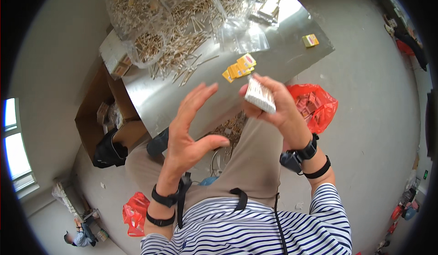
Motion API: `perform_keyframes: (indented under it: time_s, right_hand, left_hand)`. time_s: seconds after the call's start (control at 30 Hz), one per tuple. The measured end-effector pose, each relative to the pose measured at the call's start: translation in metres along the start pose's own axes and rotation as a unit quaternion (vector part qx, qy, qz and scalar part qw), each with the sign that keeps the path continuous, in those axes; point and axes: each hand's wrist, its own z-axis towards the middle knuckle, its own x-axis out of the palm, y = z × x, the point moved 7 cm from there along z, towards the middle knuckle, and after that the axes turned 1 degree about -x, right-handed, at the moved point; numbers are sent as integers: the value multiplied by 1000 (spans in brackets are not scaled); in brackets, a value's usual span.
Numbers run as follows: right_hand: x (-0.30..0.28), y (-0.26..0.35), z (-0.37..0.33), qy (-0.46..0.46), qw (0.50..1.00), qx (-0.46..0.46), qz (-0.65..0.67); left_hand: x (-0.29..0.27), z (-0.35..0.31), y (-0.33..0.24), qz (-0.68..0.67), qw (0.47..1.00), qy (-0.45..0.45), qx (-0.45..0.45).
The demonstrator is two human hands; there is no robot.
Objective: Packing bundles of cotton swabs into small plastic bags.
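My right hand (273, 101) is closed around a small bundle of cotton swabs (260, 95), with white tips lined up along the near end and pale sticks behind them. Whether a clear bag wraps the bundle I cannot make out. My left hand (187, 129) holds nothing, its fingers spread and thumb apart, just off the near edge of the metal table (200, 84). Beyond both hands, a few yellow-and-white cards or small packets (240, 67) overlap on the tabletop. A big heap of loose wooden-stick swabs (175, 45) spreads over the far left.
Clear plastic bags (244, 35) lie beside the heap. A small yellow box (310, 40) sits near the right corner. On the right is a red bag (325, 107) of pinkish packets; a cardboard box (91, 111) stands left. Another red bag (135, 214) and a distant person (82, 234) are lower left.
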Motion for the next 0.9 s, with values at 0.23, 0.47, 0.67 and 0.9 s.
perform_keyframes:
  time_s: [0.23,0.47,0.67,0.9]
  right_hand:
    - [32,-78,-24,84,982,83,146]
    - [32,-84,-41,86,994,41,60]
    - [34,-85,-46,94,995,-2,-36]
    - [33,-101,-40,235,944,106,206]
  left_hand:
    - [32,8,-26,-14,982,159,102]
    - [48,-4,-27,-49,977,179,103]
    - [48,-7,-23,-86,977,175,83]
    - [51,-9,-18,-120,973,188,57]
